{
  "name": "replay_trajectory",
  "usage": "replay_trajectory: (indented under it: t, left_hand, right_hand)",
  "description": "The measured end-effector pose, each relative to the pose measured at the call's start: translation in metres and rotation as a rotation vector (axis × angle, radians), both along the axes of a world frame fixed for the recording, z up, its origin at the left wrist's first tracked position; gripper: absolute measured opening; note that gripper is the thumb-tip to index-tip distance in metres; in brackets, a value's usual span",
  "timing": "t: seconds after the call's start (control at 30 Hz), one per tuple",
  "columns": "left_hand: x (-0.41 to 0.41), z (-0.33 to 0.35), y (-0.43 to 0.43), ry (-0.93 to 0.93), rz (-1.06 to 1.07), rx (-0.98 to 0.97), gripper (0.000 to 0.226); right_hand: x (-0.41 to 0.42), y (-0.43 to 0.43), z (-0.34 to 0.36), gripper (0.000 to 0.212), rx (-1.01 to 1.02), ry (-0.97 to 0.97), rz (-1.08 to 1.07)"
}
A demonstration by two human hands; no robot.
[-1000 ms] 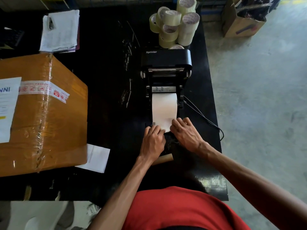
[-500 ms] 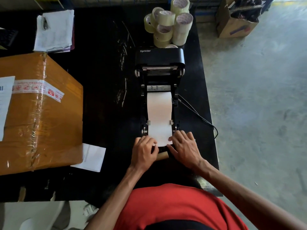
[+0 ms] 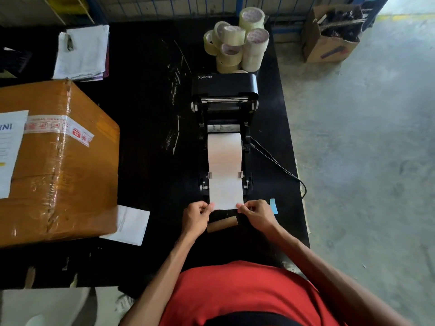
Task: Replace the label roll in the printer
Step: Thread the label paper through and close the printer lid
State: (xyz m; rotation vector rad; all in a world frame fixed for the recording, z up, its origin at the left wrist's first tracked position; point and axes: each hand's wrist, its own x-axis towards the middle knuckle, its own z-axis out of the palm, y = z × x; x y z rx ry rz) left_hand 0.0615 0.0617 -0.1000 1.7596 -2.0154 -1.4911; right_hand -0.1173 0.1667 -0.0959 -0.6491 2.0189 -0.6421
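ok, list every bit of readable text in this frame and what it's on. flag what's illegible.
"Xprinter": white lettering on the printer lid.
"NI": large blue letters, cut off by the frame edge, on the white sheet stuck to the cardboard box; the smaller lines below are too blurred to read.
Red and white warning tape on the box: icons and text too small to read.
Label strip, tape rolls: no readable text.

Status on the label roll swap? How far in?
Done: old brown core lies out on the table; new roll sits in the open printer. In hand: left hand and right hand pinch the near corners of the label strip, which lies between the guides. Left: close the lid.
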Motion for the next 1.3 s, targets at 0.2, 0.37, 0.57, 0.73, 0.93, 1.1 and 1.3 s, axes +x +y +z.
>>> replay_trajectory:
  t: [0.2,0.37,0.57,0.73,0.93,1.1,1.3]
  left_hand:
    - [0.010,-0.002,0.006,-0.055,-0.158,-0.043,0.033]
    - [0.016,-0.002,0.006,-0.035,-0.197,-0.016,0.030]
    - [0.022,0.006,-0.001,-0.165,-0.254,-0.037,0.041]
    - [0.015,0.051,-0.060,-0.234,-0.054,-0.220,0.044]
    - [-0.073,0.137,-0.171,0.232,0.283,-0.187,0.055]
    - [-0.114,0.150,-0.176,0.141,0.189,-0.164,0.058]
    - [-0.067,0.120,-0.113,0.139,0.216,-0.283,0.060]
  right_hand:
    - [0.000,0.009,0.003,0.035,0.018,0.047,0.097]
    - [-0.005,0.014,0.004,0.032,0.003,0.010,0.149]
    - [-0.014,0.007,0.010,0.052,0.199,0.094,0.283]
    - [-0.068,-0.030,0.062,0.066,0.103,0.417,-0.042]
    - [-0.124,-0.141,0.138,0.053,-0.285,0.208,-0.220]
    - [-0.113,-0.170,0.156,0.074,-0.209,0.028,-0.147]
    - [-0.072,-0.101,0.138,0.061,-0.315,0.082,-0.187]
